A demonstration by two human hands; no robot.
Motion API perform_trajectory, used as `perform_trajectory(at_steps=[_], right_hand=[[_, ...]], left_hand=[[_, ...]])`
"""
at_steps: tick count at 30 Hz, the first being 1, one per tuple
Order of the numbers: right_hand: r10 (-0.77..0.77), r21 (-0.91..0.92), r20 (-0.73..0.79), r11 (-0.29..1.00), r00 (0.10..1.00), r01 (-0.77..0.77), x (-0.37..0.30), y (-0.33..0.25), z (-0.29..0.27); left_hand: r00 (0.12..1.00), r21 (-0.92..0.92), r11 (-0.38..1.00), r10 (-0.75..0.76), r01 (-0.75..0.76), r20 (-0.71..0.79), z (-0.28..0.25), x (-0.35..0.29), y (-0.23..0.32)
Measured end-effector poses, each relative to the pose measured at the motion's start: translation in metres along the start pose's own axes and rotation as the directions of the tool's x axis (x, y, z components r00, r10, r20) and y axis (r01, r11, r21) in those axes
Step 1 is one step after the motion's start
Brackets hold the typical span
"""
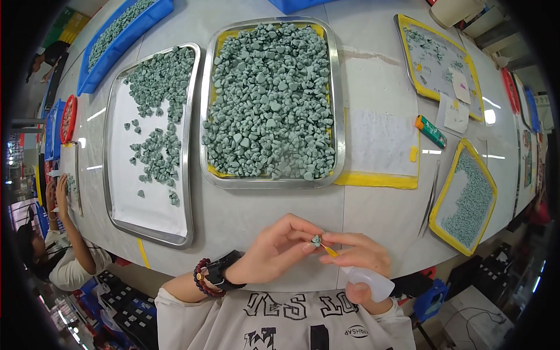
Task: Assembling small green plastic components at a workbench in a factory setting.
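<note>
In front of my chest, my left hand [271, 251] pinches a small grey-green piece [316, 240] between thumb and fingertips. My right hand [364, 255] is wrapped round a white translucent squeeze bottle [373, 282]. The bottle's thin yellow nozzle [331, 251] points at the piece, its tip very close; whether they touch I cannot tell. Right-hand fingertips also reach the piece. Beyond my hands stands a metal tray [268, 184] heaped with grey-green pieces [271, 105]. A second metal tray [149, 233], lined with white paper, bears scattered clusters of similar pieces [156, 154].
At right lie tweezers [430, 198], a green-and-orange cutter-like tool [430, 132] and a yellow-edged board [464, 248] with small green bits. Another yellow-edged board [429, 92] lies farther back. A blue bin [87, 81] stands far left. A person [73, 256] works at the left.
</note>
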State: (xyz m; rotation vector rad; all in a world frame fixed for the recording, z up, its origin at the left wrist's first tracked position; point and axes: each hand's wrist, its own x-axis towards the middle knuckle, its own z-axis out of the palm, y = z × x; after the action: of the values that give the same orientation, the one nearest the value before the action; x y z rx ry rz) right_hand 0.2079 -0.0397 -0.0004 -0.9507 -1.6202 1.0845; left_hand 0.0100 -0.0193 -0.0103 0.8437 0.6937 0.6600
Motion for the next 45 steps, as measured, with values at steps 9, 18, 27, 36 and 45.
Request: perform_trajectory(at_steps=[9, 18, 27, 36, 45], right_hand=[[-0.034, 0.02, -0.034, 0.999, 0.999, 0.035, -0.002, -0.001, 0.003], [-0.013, 0.04, -0.034, 0.999, 0.999, 0.014, -0.003, 0.0, 0.001], [0.013, -0.548, -0.045, 0.836, 0.999, -0.036, -0.002, 0.008, -0.041], [-0.069, -0.804, -0.475, 0.44, 0.877, -0.401, -0.024, -0.015, -0.102], [0.26, -0.783, -0.419, 0.383, 0.87, -0.491, -0.034, -0.006, -0.163]], left_hand=[[1.0, 0.028, 1.0, 0.001, -0.001, 0.004, -0.001, -0.001, -0.001], [1.0, 0.012, 1.0, 0.01, -0.01, -0.018, 0.001, -0.001, 0.001], [0.999, -0.097, 0.995, -0.029, 0.025, -0.042, 0.0, -0.002, 0.0], [0.994, -0.158, 0.981, -0.111, 0.11, 0.003, -0.003, -0.002, 0.004], [0.986, -0.142, 0.976, -0.164, 0.166, 0.023, 0.002, 0.003, 0.004]])
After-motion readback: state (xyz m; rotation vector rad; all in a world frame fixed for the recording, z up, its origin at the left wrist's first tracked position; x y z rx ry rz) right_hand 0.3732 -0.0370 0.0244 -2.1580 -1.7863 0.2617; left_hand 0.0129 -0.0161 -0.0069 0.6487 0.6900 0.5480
